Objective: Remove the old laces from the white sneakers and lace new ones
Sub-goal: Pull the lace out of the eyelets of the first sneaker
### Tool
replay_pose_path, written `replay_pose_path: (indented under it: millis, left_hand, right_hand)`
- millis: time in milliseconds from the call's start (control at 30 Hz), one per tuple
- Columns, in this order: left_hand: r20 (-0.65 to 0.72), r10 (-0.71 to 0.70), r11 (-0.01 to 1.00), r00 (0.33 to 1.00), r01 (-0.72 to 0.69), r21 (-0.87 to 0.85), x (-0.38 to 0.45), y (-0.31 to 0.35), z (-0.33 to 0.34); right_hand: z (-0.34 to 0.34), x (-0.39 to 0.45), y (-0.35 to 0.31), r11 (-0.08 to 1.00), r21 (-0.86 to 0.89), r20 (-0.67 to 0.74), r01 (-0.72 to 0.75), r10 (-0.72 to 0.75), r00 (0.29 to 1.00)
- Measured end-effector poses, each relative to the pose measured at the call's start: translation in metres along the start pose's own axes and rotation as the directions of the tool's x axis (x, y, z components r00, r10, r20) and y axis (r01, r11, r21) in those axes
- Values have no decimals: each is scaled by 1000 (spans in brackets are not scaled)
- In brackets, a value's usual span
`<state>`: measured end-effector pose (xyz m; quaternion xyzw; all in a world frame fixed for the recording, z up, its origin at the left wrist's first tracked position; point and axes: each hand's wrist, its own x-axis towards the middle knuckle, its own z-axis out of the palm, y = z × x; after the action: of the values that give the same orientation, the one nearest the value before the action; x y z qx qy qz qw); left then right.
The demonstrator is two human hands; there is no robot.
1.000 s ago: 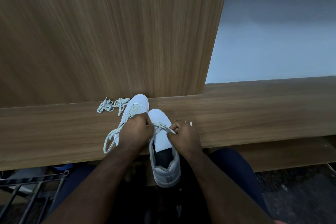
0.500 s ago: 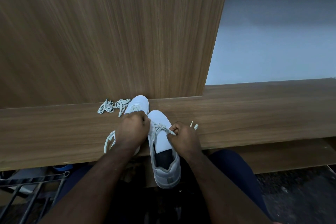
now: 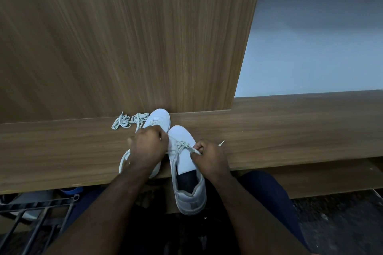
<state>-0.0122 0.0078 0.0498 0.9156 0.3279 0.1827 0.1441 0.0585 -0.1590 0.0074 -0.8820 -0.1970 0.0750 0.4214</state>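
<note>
Right sneaker (image 3: 187,172) between hands; left hand (image 3: 148,147), right hand (image 3: 209,156) each pinching lace (image 3: 182,145).

Two white low-top sneakers: a left one (image 3: 158,119) and a right one (image 3: 187,174). One loose bundle of pale flat laces (image 3: 129,121). One pale lace crossing the right shoe's eyelets (image 3: 182,145). Two bare hands: left (image 3: 148,147), right (image 3: 209,156).

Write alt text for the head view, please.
Two hands, left and right, pull a lace across the right sneaker on a wooden ledge. The other sneaker and loose laces lie left.
</note>
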Motion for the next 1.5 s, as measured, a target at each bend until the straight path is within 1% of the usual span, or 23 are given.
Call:
replay_pose_path:
  millis: [67,100,200,267,333,400,500,533,567,600,667,700,767,833,933,1000,1033,1133,1233,1300,1333,1433,1500]
  left_hand:
    - [-14,-78,996,997,77,-44,0,-7,-4]
    - [21,-53,998,998,54,-36,-2,-7,-4]
    - [136,143,990,980,-144,4,-11,6,4]
    - [174,194,975,966,-209,78,-13,16,11]
    - [182,202,963,962,-230,144,-10,19,12]
    - [107,162,974,981,-177,144,-5,14,8]
    - [-66,-9,992,998,17,121,3,1,-3]
    - [-79,-19,993,997,28,111,3,-2,-3]
    - [-54,19,993,998,-13,113,1,-2,-3]
    - [0,94,987,996,-93,129,-2,0,0]
    - [116,234,957,965,-250,146,-11,8,7]
    - [151,265,946,952,-287,153,-14,14,10]
    - [199,263,932,944,-302,200,-14,21,14]
    - [195,234,932,953,-277,233,-9,20,12]
    - [28,99,974,995,-102,200,3,5,5]
    - [-78,63,978,995,-45,206,4,-2,2]
    - [-74,86,976,994,-70,207,3,-2,2]
    - [120,205,960,972,-223,167,-7,11,8]
    - [233,240,941,942,-285,182,-11,22,13]
    - [213,234,930,949,-282,235,-8,22,10]
    - [182,209,938,961,-250,242,-5,21,7]
    - [92,61,970,994,-81,228,6,8,-5]
    - [17,0,974,1000,-4,228,9,0,-7]
  right_hand:
    - [0,0,0,1000,-1,4,-1,1,1000]
    - [0,0,-1,1000,-7,4,7,-7,1000]
    - [-1,-1,-2,1000,-10,-2,29,-29,1000]
    - [-2,-2,-2,999,-10,-10,31,-31,999]
    - [-2,-2,-2,999,-10,-2,34,-34,999]
    - [-1,-2,-1,999,-14,8,34,-33,999]
    - [-1,-2,-2,999,-38,-4,27,-27,1000]
    - [-1,-2,-2,999,-43,-4,25,-25,1000]
    - [-1,-2,-3,999,-46,-2,24,-25,1000]
    - [-2,-2,-3,998,-50,2,24,-24,1000]
    - [-2,-2,-5,998,-56,4,20,-20,1000]
    - [-3,-3,-5,998,-54,3,18,-18,1000]
    - [-3,-3,-4,999,-48,5,21,-21,1000]
    - [-3,-4,-3,999,-46,9,26,-25,1000]
    - [-1,-2,-2,999,-44,-2,15,-15,1000]
    - [0,-1,-2,999,-48,-1,7,-7,1000]
    - [1,-1,-2,999,-47,3,7,-7,1000]
    - [0,-1,-3,999,-37,11,11,-11,1000]
    - [-2,-3,-3,999,-29,7,20,-20,1000]
    - [-3,-4,-3,999,-32,14,25,-25,1000]
    - [-3,-4,-3,999,-37,19,24,-23,1000]
    - [-1,-2,-3,999,-35,10,12,-12,1000]
    - [-1,-2,-3,999,-34,0,13,-13,1000]
